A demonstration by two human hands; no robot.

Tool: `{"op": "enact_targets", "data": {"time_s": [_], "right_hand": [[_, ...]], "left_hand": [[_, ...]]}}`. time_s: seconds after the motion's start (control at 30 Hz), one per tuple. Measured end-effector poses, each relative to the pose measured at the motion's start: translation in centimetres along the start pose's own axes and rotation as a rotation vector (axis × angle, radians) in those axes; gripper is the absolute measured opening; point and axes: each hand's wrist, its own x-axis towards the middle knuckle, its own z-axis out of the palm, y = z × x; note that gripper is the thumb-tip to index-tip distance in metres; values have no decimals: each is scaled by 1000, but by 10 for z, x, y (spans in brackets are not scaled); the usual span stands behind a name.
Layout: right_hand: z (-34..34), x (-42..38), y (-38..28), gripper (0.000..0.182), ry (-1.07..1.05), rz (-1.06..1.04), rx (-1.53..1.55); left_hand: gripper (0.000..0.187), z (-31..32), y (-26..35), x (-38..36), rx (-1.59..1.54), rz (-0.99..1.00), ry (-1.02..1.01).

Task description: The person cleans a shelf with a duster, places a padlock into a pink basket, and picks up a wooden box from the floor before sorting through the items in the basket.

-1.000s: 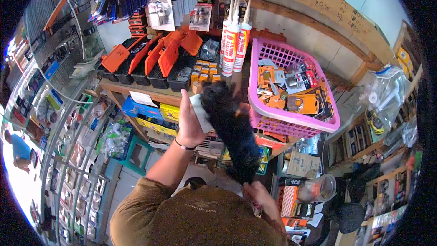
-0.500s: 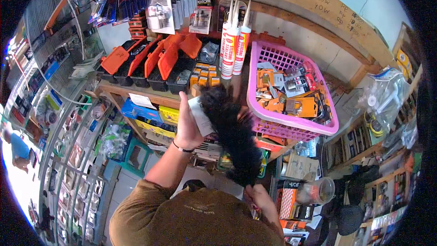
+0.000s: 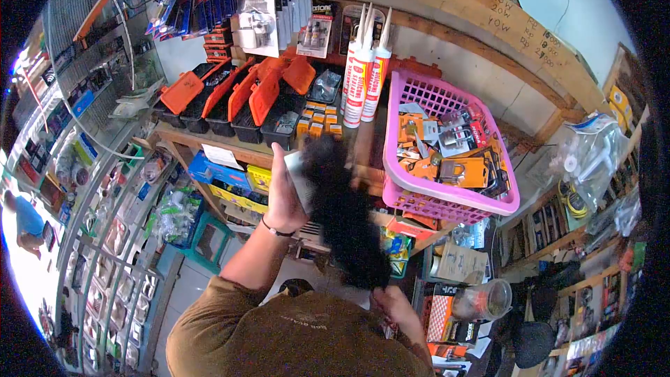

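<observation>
My right hand, low in front of my body, is closed round the handle of a black, fluffy duster. The duster slants up and to the left, its bristles against or just in front of a pale, flat packet. My left hand is raised and holds that packet upright. The duster covers the packet's right side, and I cannot make out its print. Behind both stand small orange-and-white boxes and several silicone sealant tubes on the shelf.
A pink basket full of packaged padlocks and hardware stands right of the tubes. Black bins with orange lids line the shelf on the left. Blister packs hang above. A clear jar is at lower right. A person in blue is far left.
The duster's tip has shifted slightly left across the packet, and its bristles look blurred. My left hand still holds the packet. The whole view has shifted a little.
</observation>
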Motion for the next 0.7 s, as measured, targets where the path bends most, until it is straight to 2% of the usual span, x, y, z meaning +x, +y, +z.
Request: {"op": "enact_targets", "data": {"time_s": [0.03,0.1,0.17,0.2,0.23,0.27,0.3,0.33,0.37,0.43,0.5,0.57,0.6,0.63,0.7], "right_hand": [[2,0,-10,44,31,57,-73],[2,-1,-11,43,61,118,-143],[0,0,-4,44,-199,-108,-331],[-1,1,-6,44,-194,-113,-334],[-1,2,-10,45,-69,-30,-127],[-1,2,-13,47,54,57,80],[-1,2,-14,47,53,60,77],[0,2,-16,47,21,28,-111],[2,1,-16,47,-11,-6,-296],[3,1,-4,44,12,-36,-186],[1,6,13,39,51,-101,15],[-2,15,33,39,78,-67,-59],[-3,17,39,39,104,-32,-125],[-2,16,36,39,106,-32,-124],[0,12,18,39,-154,3,-580]], "left_hand": [[79,6,-2,-3,-147,82,285],[79,-11,0,1,-108,76,274],[79,-26,4,10,147,-65,-261],[82,-30,3,5,151,-34,-250],[82,-22,1,4,152,-33,-256],[83,-8,-2,2,105,38,35],[86,0,-5,0,55,107,329],[86,-12,-1,1,-175,65,271],[86,-22,1,4,-176,63,274],[80,-32,6,11,108,-95,-248],[78,-14,1,7,75,-66,-267],[80,-2,-4,5,44,139,314],[80,1,-6,6,262,151,340],[80,-5,-3,8,262,149,339],[76,-26,8,14,64,-97,-304]]}}
